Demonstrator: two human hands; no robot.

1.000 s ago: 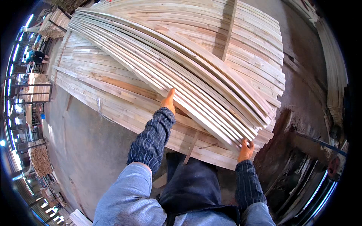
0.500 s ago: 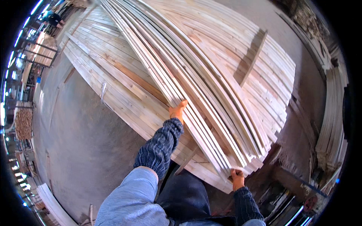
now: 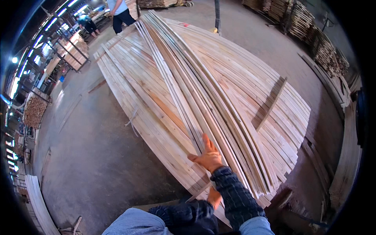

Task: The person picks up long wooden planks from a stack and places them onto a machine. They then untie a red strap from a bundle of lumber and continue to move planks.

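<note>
A large stack of pale wooden boards (image 3: 156, 131) lies in front of me, with a long bundle of narrow, bowed wooden strips (image 3: 207, 90) running across its top. My right hand (image 3: 211, 159) reaches forward over the near part of the leftmost strips (image 3: 182, 111), palm down, thumb and fingers spread apart. Lower down, my left hand (image 3: 214, 198) is beside the near end of those strips, under my right forearm. Its fingers are mostly hidden, so their grip does not show. A short crosspiece (image 3: 199, 192) pokes out next to it.
Another wooden batten (image 3: 272, 103) lies across the boards at right. One person (image 3: 119, 15) stands past the far left end, and a second person (image 3: 88, 24) is farther back. Stacked timber (image 3: 317, 49) lines the right side. A bundle of wood (image 3: 35, 111) stands at left on the concrete floor (image 3: 94, 156).
My right hand has left the near end of the strips and moved forward and left. My left hand has let go farther up and drawn back toward me. The view has shifted, showing more beyond the stack.
</note>
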